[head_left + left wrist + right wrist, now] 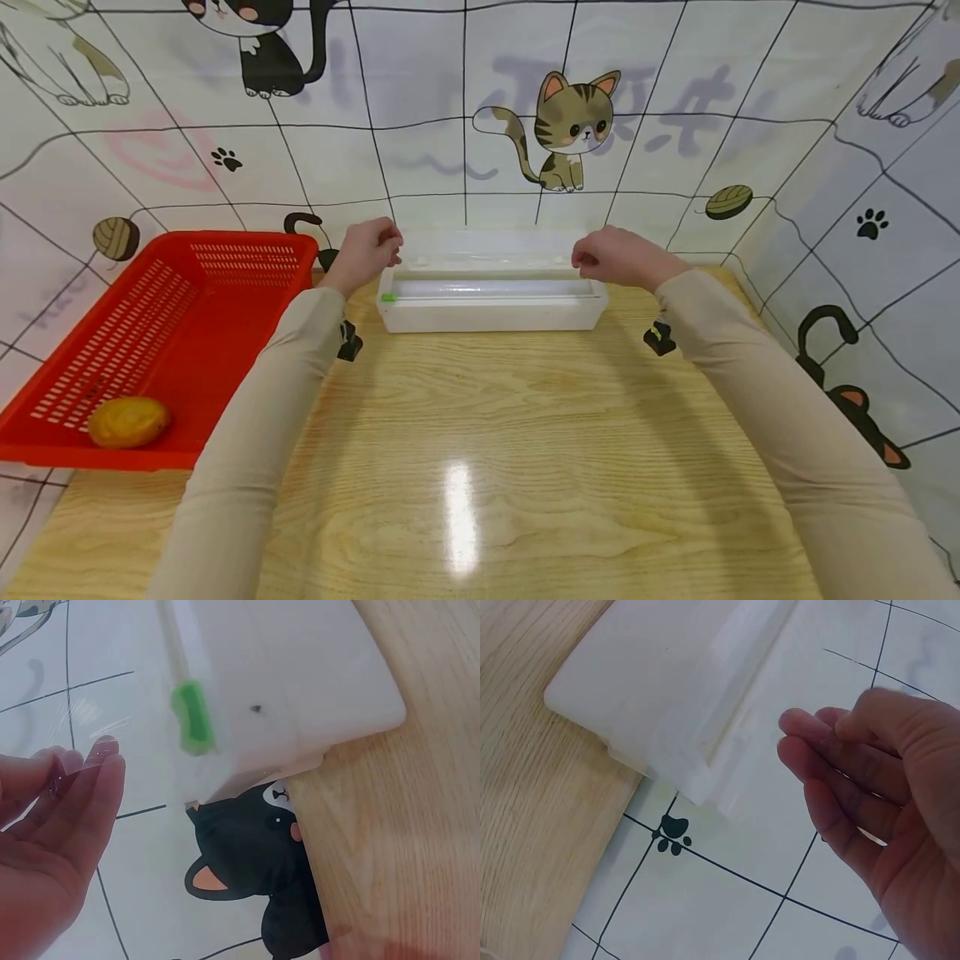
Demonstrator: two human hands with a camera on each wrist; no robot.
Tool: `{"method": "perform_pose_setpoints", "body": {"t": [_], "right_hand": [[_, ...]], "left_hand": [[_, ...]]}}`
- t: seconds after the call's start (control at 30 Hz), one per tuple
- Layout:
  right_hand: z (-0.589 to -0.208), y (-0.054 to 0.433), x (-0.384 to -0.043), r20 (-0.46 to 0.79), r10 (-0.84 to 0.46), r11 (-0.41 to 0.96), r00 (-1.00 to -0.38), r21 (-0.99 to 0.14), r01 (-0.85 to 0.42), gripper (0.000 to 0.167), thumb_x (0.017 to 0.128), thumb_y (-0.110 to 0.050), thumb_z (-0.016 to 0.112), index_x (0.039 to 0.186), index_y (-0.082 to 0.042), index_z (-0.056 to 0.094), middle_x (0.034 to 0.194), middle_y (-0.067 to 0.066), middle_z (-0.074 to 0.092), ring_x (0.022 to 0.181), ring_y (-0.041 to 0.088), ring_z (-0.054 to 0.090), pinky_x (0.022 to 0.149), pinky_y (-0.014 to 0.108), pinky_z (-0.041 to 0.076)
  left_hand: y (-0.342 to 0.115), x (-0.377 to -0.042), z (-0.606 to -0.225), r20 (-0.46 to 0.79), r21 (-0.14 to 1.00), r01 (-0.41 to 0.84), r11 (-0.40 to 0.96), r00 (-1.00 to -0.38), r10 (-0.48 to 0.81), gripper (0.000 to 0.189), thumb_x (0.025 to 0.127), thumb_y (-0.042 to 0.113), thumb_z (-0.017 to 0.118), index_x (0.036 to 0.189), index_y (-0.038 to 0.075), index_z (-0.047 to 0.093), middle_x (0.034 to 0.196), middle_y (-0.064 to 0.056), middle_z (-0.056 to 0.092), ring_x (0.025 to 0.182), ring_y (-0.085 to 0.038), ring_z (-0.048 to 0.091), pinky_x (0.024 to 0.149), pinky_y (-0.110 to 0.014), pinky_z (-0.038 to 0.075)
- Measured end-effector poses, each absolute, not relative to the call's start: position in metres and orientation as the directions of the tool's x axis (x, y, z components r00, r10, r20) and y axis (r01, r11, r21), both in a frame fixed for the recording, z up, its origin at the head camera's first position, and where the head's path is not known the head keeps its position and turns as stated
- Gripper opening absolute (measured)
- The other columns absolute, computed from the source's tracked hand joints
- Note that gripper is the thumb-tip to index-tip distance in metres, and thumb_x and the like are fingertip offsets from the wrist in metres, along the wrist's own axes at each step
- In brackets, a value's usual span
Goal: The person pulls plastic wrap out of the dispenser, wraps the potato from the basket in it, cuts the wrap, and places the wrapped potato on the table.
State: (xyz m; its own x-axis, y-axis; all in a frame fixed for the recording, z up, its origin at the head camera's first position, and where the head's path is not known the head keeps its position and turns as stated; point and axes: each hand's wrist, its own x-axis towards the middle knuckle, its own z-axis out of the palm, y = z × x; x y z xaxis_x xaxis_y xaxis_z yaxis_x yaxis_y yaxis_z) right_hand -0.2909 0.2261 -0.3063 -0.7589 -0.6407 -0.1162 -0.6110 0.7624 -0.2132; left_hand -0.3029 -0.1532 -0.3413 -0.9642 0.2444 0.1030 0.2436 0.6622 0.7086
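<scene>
A long white cling film dispenser (491, 317) stands against the back wall with its lid up, and a roll of cling film (491, 288) shows inside. A green slide cutter (193, 718) sits at its left end. My left hand (366, 254) pinches a corner of clear cling film (90, 724) between thumb and fingers, just off the dispenser's left end. At the other end, my right hand (618, 257) has thumb and index finger pressed together on the film's edge; the film itself hardly shows in the right wrist view. Both hands are raised slightly above the box.
To the left, a red plastic basket (225, 333) holds a yellow, oval fruit-like item (130, 422). A wooden table (480, 433) extends in front of the dispenser. Cat-patterned sheeting (420, 158) covers the back and side walls.
</scene>
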Motion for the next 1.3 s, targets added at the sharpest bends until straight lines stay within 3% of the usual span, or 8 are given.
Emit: {"method": "perform_pose_setpoints", "body": {"t": [0.2, 0.43, 0.73, 0.93, 1.3], "right_hand": [[-0.294, 0.229, -0.287, -0.096, -0.669, 0.728, -0.737, -0.284, -0.623, 0.011, 0.092, 0.002, 0.059, 0.098, 0.005, 0.067, 0.086, 0.009, 0.068, 0.079, 0.024, 0.063, 0.078, 0.044, 0.051], [-0.28, 0.227, -0.289, -0.112, -0.66, 0.733, -0.743, -0.314, -0.603, 0.015, 0.095, 0.006, 0.052, 0.097, 0.006, 0.066, 0.085, 0.01, 0.068, 0.079, 0.024, 0.065, 0.077, 0.043, 0.052], [-0.274, 0.224, -0.287, -0.179, -0.615, 0.764, -0.768, -0.377, -0.523, 0.012, 0.088, -0.003, 0.059, 0.096, 0.003, 0.067, 0.085, 0.007, 0.069, 0.077, 0.02, 0.062, 0.074, 0.038, 0.049], [-0.276, 0.226, -0.285, -0.167, -0.608, 0.767, -0.776, -0.377, -0.52, 0.01, 0.089, -0.007, 0.067, 0.095, 0.002, 0.068, 0.085, 0.007, 0.069, 0.08, 0.021, 0.064, 0.076, 0.04, 0.05], [-0.263, 0.23, -0.286, -0.213, -0.636, 0.752, -0.742, -0.388, -0.533, 0.013, 0.091, -0.001, 0.063, 0.102, 0.005, 0.068, 0.085, 0.008, 0.071, 0.081, 0.022, 0.067, 0.08, 0.043, 0.051]], "left_hand": [[-0.153, -0.299, -0.331, 0.135, 0.716, 0.255, 0.65, -0.964, 0.229, 0.014, 0.1, 0.005, 0.05, 0.104, -0.006, 0.057, 0.094, -0.021, 0.06, 0.084, -0.031, 0.064, 0.073, -0.03, 0.054], [-0.157, -0.298, -0.323, 0.174, 0.707, 0.293, 0.644, -0.954, 0.243, 0.013, 0.1, 0.005, 0.05, 0.101, -0.005, 0.058, 0.089, -0.019, 0.06, 0.083, -0.035, 0.066, 0.071, -0.029, 0.054], [-0.159, -0.296, -0.316, 0.151, 0.707, 0.281, 0.649, -0.956, 0.25, 0.015, 0.1, 0.007, 0.05, 0.103, -0.005, 0.058, 0.089, -0.019, 0.06, 0.085, -0.033, 0.066, 0.077, -0.035, 0.054], [-0.16, -0.298, -0.317, 0.136, 0.713, 0.275, 0.645, -0.957, 0.258, 0.015, 0.101, 0.008, 0.05, 0.102, -0.005, 0.058, 0.088, -0.019, 0.059, 0.085, -0.033, 0.066, 0.077, -0.035, 0.055], [-0.164, -0.298, -0.306, 0.111, 0.708, 0.285, 0.646, -0.948, 0.297, 0.012, 0.099, 0.005, 0.052, 0.101, -0.004, 0.059, 0.087, -0.018, 0.057, 0.087, -0.035, 0.067, 0.073, -0.031, 0.056]]}}
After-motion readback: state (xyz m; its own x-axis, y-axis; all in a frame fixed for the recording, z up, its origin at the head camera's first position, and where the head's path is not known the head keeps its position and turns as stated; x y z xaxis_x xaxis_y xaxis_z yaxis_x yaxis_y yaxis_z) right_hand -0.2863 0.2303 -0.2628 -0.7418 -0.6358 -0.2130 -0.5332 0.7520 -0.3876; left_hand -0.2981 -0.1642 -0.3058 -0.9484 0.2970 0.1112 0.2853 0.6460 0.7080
